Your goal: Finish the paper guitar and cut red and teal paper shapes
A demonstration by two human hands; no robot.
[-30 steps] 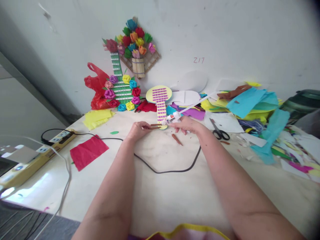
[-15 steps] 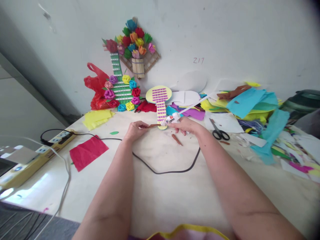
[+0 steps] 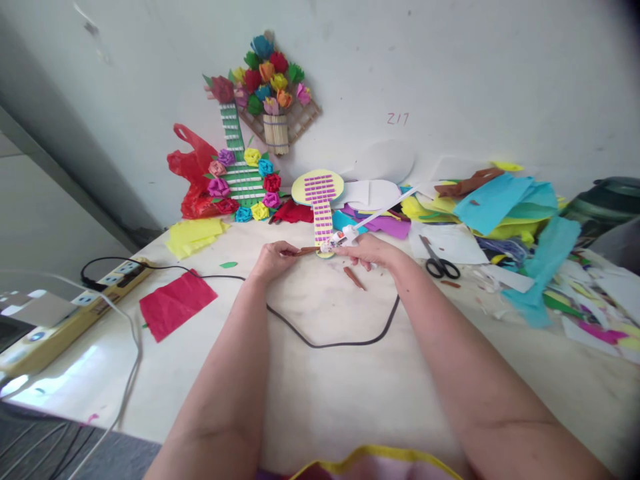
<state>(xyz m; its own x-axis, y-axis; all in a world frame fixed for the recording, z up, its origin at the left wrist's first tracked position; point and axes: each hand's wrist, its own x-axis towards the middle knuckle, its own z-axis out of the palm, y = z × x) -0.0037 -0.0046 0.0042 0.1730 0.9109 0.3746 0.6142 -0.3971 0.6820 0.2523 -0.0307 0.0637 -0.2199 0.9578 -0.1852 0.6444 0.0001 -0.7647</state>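
Observation:
My left hand [image 3: 275,260] pinches one end of a thin brown paper strip [image 3: 306,251]. My right hand [image 3: 373,251] is closed round a white glue gun [image 3: 345,235], with a long white glue stick [image 3: 387,209] sticking out of its back. The gun's nozzle end meets the far end of the strip; whether they touch I cannot tell. Just behind stands a yellow paper guitar shape [image 3: 323,213] with purple and white stripes, its lower tip partly covered by the gun. A short brown strip [image 3: 355,278] lies on the table below my right hand.
A black cord [image 3: 340,345] loops across the table between my arms. Black-handled scissors [image 3: 440,267] lie to the right, near heaped coloured paper [image 3: 515,207]. Red paper [image 3: 177,305] and a yellow power strip [image 3: 85,303] are at left. A flower-trimmed green guitar [image 3: 243,180] leans on the wall.
The brown strip in my left hand lies slightly differently at the nozzle. Both hands keep nearly the same place, and the view has shifted very slightly.

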